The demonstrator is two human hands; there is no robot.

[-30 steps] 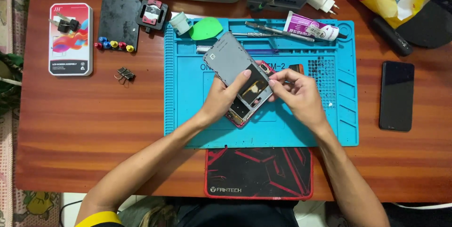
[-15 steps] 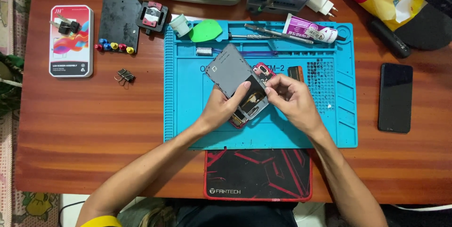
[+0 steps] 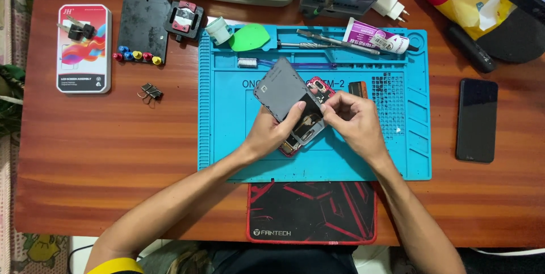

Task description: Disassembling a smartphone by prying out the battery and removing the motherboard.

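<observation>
- Gripping one opened phone (image 3: 302, 129) over the blue mat (image 3: 227, 137), the left hand (image 3: 272, 132) clasps its lower edge.
- One grey panel (image 3: 281, 88) tilts up from it; the right hand (image 3: 352, 120) pinches its edge.
- One black phone (image 3: 477, 119) lies well apart; five coloured bits (image 3: 136, 56) sit far left.

I see a black phone (image 3: 477, 119) right of the blue mat (image 3: 227, 137), a glue tube (image 3: 374, 36), green pick (image 3: 250, 37), binder clip (image 3: 150, 91), boxed screen (image 3: 84, 48).
</observation>
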